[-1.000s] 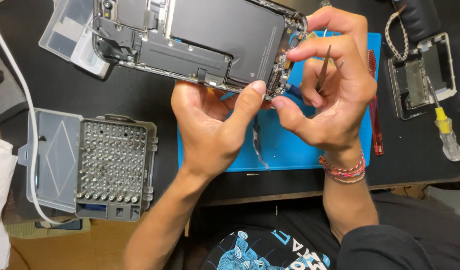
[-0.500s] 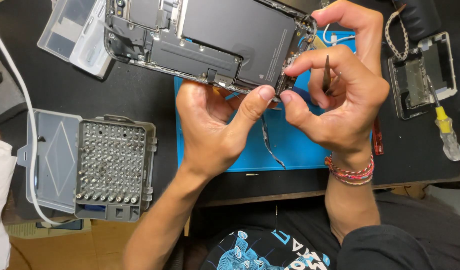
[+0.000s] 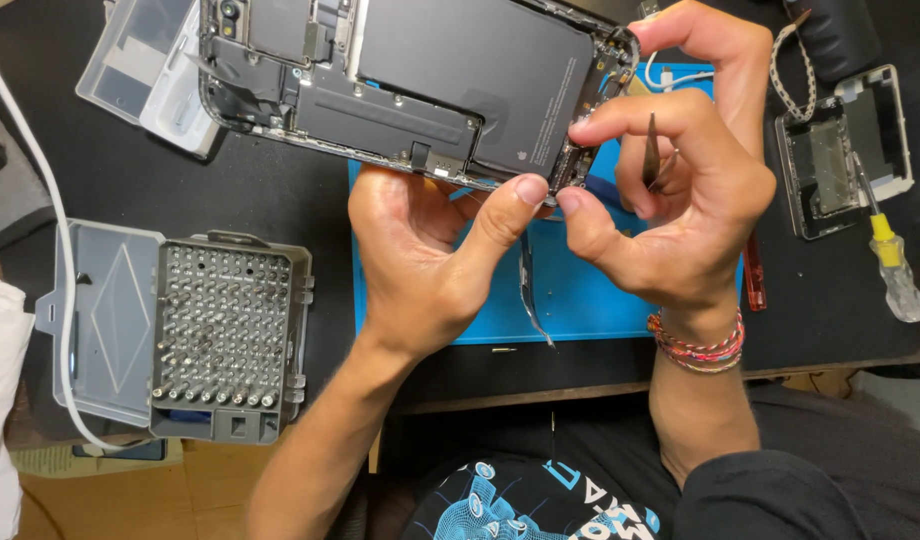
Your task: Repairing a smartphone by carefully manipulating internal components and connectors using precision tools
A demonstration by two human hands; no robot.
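The left hand (image 3: 420, 260) grips the lower edge of the opened phone (image 3: 410, 85), thumb pressed against it. The right hand (image 3: 680, 200) pinches the phone's corner with thumb and forefinger (tweezers (image 3: 651, 150) tucked under its other fingers). The phone is held above a blue mat (image 3: 590, 290); a bit case (image 3: 225, 335) lies to the left

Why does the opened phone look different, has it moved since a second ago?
Yes. The opened phone has shifted left, toward the screwdriver bit case, which stays put.
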